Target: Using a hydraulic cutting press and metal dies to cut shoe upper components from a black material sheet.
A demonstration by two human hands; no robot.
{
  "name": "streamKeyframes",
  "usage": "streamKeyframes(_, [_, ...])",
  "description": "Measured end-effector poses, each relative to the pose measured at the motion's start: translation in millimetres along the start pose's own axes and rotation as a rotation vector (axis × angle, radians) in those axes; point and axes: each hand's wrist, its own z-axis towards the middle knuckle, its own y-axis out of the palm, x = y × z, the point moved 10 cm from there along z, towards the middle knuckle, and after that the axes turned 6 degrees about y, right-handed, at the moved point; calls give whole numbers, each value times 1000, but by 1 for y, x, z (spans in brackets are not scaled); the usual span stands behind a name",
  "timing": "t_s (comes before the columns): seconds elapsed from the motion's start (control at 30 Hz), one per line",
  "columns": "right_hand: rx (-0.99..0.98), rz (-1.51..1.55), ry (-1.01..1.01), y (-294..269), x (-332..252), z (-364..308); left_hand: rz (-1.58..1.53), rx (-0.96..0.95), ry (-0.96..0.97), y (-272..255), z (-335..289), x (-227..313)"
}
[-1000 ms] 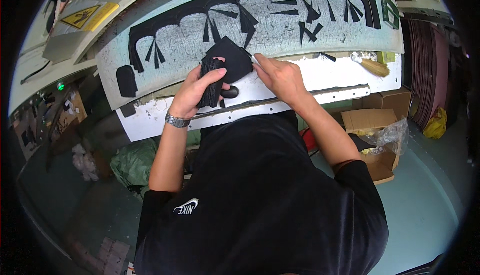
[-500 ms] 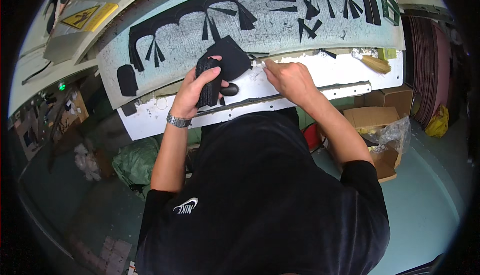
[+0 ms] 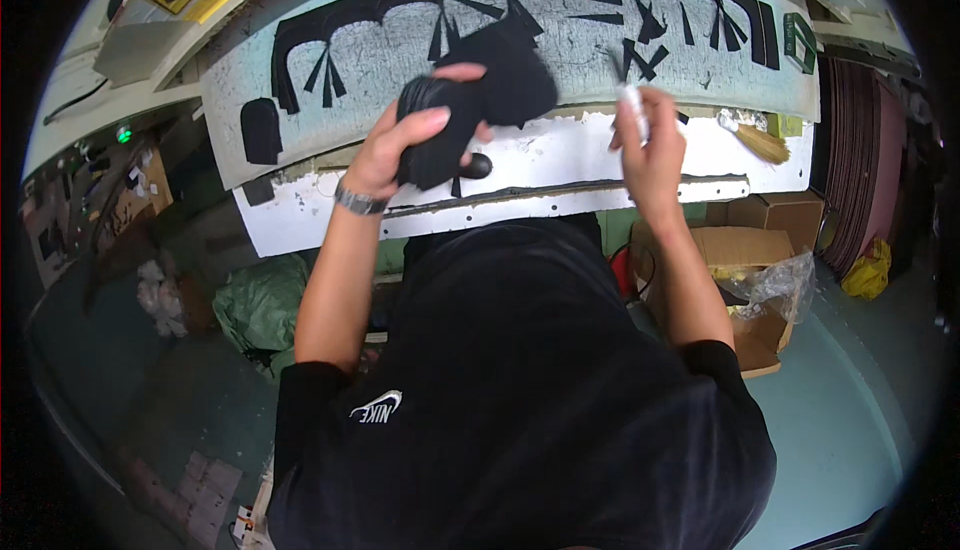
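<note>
My left hand [image 3: 378, 153] grips a thick stack of black cut pieces [image 3: 436, 140], thumb on top and fingers around the far edge. A broad flat black piece [image 3: 518, 75] juts from the far right side of the stack, over the board; motion blurs it. Off to the right, my right hand [image 3: 658, 155] is raised and closed on a white-handled tool [image 3: 631, 105]. Its thin greyish tip points away from me, too blurred to tell its kind. A small black rounded object [image 3: 480, 166] lies on the white ledge beside my left fingers.
Across the worn pale board [image 3: 380, 55] lies a long scalloped black offcut [image 3: 410, 12] with several loose strips. One rounded black piece [image 3: 262, 132] rests at its left end. A straw brush [image 3: 760, 140] is at right. Cardboard boxes [image 3: 745, 247] stand below the bench.
My right hand has drawn away to the right from the black piece, lifting the white-handled tool. My left hand has tilted the stack, and the flat piece has swung farther out over the board.
</note>
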Motion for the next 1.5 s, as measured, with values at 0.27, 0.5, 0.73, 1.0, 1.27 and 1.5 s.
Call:
streamKeyframes(0.27, [-164,508,199,31,15,26,178,241,-217,-11,3,-23])
streamKeyframes(0.5, [-431,584,379,109,13,33,197,367,-300,-15,-25,-35])
streamKeyframes(0.73, [-403,205,229,102,-9,46,114,372,-289,-22,-42,-54])
streamKeyframes(1.0, [-378,218,143,88,-10,36,90,387,-216,-20,-42,-47])
streamKeyframes(1.27, [89,675,91,9,9,46,37,93,-110,33,28,-11])
streamKeyframes(1.5, [-108,448,60,25,7,37,-5,362,-198,3,8,-50])
